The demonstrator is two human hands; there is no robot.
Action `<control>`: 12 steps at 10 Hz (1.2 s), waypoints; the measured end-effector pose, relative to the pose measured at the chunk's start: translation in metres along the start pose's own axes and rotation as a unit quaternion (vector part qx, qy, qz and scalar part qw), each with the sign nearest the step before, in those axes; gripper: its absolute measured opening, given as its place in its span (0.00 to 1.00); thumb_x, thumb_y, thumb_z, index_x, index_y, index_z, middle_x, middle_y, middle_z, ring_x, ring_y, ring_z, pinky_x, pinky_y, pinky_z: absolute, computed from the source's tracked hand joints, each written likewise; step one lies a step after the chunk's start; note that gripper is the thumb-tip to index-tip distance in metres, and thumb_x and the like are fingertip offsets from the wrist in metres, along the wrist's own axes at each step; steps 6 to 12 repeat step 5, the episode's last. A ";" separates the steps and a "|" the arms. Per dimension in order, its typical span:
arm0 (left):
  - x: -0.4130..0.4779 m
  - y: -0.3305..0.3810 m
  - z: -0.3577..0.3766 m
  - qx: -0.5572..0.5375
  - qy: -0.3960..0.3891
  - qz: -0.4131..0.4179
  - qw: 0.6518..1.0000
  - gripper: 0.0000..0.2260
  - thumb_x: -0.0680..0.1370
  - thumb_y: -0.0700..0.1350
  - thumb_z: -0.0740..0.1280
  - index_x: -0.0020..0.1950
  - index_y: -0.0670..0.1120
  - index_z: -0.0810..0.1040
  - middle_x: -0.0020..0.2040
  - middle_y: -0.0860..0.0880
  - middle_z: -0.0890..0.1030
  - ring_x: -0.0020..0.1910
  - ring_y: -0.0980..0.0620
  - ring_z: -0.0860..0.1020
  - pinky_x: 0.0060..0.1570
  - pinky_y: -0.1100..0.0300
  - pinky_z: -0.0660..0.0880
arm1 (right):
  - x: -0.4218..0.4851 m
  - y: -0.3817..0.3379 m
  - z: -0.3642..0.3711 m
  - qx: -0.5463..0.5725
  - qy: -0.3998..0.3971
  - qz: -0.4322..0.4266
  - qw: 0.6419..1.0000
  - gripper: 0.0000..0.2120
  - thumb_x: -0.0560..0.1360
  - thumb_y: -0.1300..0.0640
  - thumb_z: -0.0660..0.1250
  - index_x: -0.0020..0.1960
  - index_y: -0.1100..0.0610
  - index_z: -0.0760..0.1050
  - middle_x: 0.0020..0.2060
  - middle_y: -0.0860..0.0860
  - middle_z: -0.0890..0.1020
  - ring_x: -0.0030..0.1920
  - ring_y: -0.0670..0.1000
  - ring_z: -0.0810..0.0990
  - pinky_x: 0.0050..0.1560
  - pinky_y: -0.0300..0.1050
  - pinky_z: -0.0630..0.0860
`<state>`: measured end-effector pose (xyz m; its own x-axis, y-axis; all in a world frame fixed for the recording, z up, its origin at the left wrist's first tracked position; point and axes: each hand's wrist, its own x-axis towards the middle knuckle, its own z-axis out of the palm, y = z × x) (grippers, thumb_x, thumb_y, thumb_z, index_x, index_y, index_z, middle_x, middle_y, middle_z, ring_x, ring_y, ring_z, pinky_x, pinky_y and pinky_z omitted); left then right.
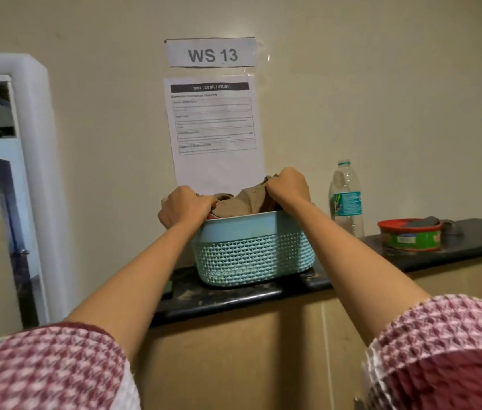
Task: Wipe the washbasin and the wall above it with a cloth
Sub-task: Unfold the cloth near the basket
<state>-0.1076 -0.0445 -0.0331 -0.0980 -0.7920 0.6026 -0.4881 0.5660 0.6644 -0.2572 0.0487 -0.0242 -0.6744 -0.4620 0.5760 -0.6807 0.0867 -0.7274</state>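
A light blue woven basket (253, 250) stands on a black ledge (234, 294) against the cream wall (382, 99). Crumpled brown cloths (245, 202) fill the basket. My left hand (182, 207) grips the cloth at the basket's left rim. Higher up, at the back right, my right hand (288, 186) grips a raised fold of the same brown cloth. No washbasin is in view.
A clear water bottle (346, 199) stands right of the basket. Further right on the ledge sits a red and green round tub (408, 235) with a grey pad on it. Printed sheets (214, 128) hang on the wall above. A white-framed mirror (12, 173) is at the left.
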 end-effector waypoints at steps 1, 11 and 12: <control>0.004 -0.003 0.006 0.029 -0.040 -0.015 0.999 0.24 0.56 0.61 0.70 0.40 0.43 0.80 0.44 0.42 0.83 0.45 0.41 0.80 0.44 0.52 0.76 | 0.001 0.002 0.001 0.000 -0.001 0.019 1.000 0.13 0.74 0.63 0.58 0.31 0.58 0.63 0.30 0.52 0.70 0.37 0.56 0.71 0.28 0.43 0.61; -0.005 0.007 -0.008 0.290 0.011 0.099 0.952 0.27 0.69 0.66 0.62 0.53 0.44 0.76 0.56 0.42 0.78 0.63 0.37 0.69 0.64 0.35 0.57 | -0.004 -0.005 0.012 -0.111 0.015 -0.016 0.994 0.12 0.78 0.55 0.56 0.50 0.62 0.74 0.52 0.59 0.79 0.55 0.62 0.75 0.59 0.58 0.68; -0.005 0.007 -0.008 0.290 0.011 0.099 0.952 0.27 0.69 0.66 0.62 0.53 0.44 0.76 0.56 0.42 0.78 0.63 0.37 0.69 0.64 0.35 0.57 | -0.004 -0.005 0.012 -0.111 0.015 -0.016 0.994 0.12 0.78 0.55 0.56 0.50 0.62 0.74 0.52 0.59 0.79 0.55 0.62 0.75 0.59 0.58 0.68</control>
